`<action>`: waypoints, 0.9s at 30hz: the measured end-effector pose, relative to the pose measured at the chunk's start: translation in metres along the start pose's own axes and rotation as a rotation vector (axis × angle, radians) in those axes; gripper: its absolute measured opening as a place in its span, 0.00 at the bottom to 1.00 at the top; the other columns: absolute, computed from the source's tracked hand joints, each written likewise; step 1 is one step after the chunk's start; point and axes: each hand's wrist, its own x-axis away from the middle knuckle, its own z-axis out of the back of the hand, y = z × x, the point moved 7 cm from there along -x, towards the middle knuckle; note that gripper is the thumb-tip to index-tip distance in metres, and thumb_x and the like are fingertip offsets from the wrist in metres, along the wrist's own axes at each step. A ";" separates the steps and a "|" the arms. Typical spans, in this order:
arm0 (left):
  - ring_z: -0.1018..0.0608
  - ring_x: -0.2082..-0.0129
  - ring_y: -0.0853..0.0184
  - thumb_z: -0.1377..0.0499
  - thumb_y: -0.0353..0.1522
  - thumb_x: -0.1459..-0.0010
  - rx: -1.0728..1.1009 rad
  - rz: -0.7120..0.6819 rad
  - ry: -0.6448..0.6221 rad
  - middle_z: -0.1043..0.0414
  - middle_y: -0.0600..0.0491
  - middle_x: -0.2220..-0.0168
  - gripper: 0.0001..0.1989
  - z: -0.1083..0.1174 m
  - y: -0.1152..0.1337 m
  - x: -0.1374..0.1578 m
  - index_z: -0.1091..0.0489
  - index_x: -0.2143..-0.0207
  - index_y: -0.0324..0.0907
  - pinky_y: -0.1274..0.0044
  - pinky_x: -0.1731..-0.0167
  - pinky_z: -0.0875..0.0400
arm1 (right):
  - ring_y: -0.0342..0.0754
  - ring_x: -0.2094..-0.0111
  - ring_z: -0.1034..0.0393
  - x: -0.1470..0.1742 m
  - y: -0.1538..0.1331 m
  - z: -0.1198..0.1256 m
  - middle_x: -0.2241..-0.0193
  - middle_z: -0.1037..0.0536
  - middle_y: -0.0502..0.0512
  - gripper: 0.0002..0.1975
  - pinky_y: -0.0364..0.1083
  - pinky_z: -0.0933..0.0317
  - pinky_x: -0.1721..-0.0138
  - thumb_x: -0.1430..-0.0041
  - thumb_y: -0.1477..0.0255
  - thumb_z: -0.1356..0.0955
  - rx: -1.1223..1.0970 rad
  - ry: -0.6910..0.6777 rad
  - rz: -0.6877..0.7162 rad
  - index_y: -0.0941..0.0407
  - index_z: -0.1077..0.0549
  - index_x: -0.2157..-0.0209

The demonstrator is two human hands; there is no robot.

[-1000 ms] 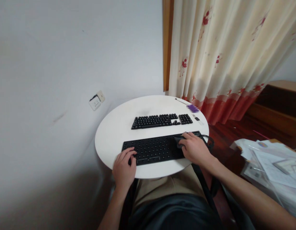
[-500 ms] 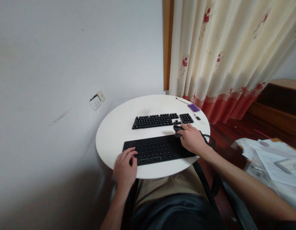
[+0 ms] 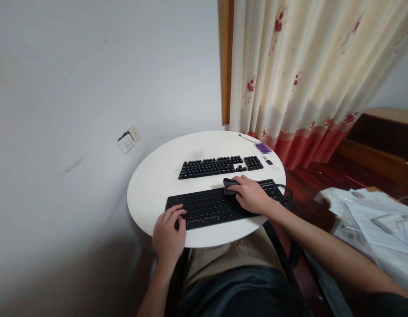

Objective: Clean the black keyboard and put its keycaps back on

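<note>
A black keyboard base with its keycaps off lies near the table's front edge. My left hand grips its front left corner, fingers on top and thumb at the near edge. My right hand is closed on a dark grey pad, which lies against the base's upper edge; its exact kind cannot be made out. My right hand and forearm hide part of the base. Behind the base, loose black keycaps are set out in keyboard order, with a separate number block at the right.
Everything lies on a round white table. A purple blurred item, a thin stick and a small black-and-clear item lie at its back right. A black cable is coiled at the right edge. Papers and plastic are off to the right.
My right hand has moved left along the keyboard base with the dark grey pad, uncovering keys at the right end. My left hand keeps its place on the corner. The view has shifted slightly.
</note>
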 end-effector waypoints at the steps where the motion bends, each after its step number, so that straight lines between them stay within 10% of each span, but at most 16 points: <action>1: 0.24 0.52 0.58 0.48 0.29 0.40 0.000 0.001 0.001 0.23 0.53 0.51 0.10 0.000 0.000 0.000 0.26 0.64 0.46 0.65 0.48 0.31 | 0.53 0.53 0.37 -0.001 0.000 -0.002 0.51 0.28 0.58 0.20 0.48 0.41 0.52 0.39 0.78 0.37 0.005 -0.014 -0.004 0.52 0.24 0.48; 5: 0.24 0.52 0.58 0.48 0.29 0.40 0.008 -0.005 0.008 0.23 0.53 0.51 0.10 0.000 0.000 0.000 0.26 0.64 0.46 0.65 0.48 0.32 | 0.56 0.53 0.36 -0.003 0.026 -0.001 0.54 0.27 0.63 0.19 0.50 0.40 0.55 0.38 0.79 0.39 0.120 0.009 -0.289 0.55 0.22 0.52; 11: 0.24 0.52 0.58 0.48 0.29 0.40 0.005 -0.003 0.006 0.23 0.53 0.52 0.10 0.000 0.001 0.000 0.26 0.64 0.46 0.64 0.48 0.31 | 0.55 0.53 0.36 -0.002 0.023 0.001 0.53 0.28 0.61 0.19 0.49 0.41 0.53 0.38 0.78 0.38 0.086 -0.026 -0.103 0.53 0.23 0.50; 16: 0.24 0.53 0.59 0.48 0.29 0.40 0.003 -0.013 0.027 0.23 0.53 0.52 0.10 0.001 0.003 -0.001 0.26 0.64 0.45 0.65 0.49 0.30 | 0.58 0.53 0.37 0.010 0.050 0.012 0.54 0.28 0.65 0.17 0.50 0.42 0.57 0.39 0.79 0.39 0.197 0.034 -0.358 0.57 0.21 0.55; 27: 0.25 0.51 0.56 0.47 0.30 0.39 -0.077 -0.060 -0.028 0.25 0.50 0.50 0.09 0.000 0.009 0.000 0.28 0.60 0.45 0.63 0.48 0.32 | 0.55 0.54 0.38 0.010 0.026 0.001 0.51 0.28 0.62 0.20 0.50 0.42 0.55 0.37 0.79 0.40 0.183 0.003 -0.065 0.55 0.23 0.50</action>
